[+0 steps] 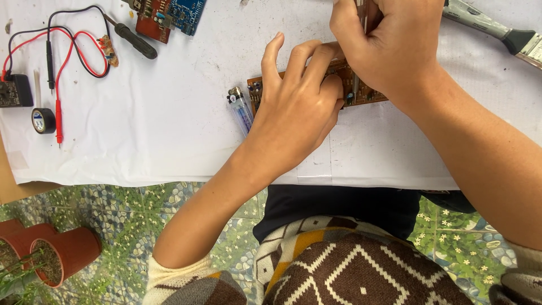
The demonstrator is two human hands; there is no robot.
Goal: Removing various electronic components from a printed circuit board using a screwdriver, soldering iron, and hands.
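Brown circuit board (361, 90): mid-table, toward the far edge, largely hidden under both hands. Left hand (296, 110) presses it flat, fingers spread. Right hand (389, 42) pinches a thin tool, tip hidden. Lighter (241, 108) just beside the board's left end. Paintbrush (497, 28) cut off at far right corner. Multimeter leads (56, 56), tape roll (43, 120), screwdriver (132, 39) near the table's (158, 141) left edge.

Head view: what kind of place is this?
Likely a makeshift home or hobby electronics repair spot. A white-covered table holds a brown circuit board under both hands, red and black multimeter probes and black tape. Patterned floor tiles and terracotta pots suggest a house or patio.
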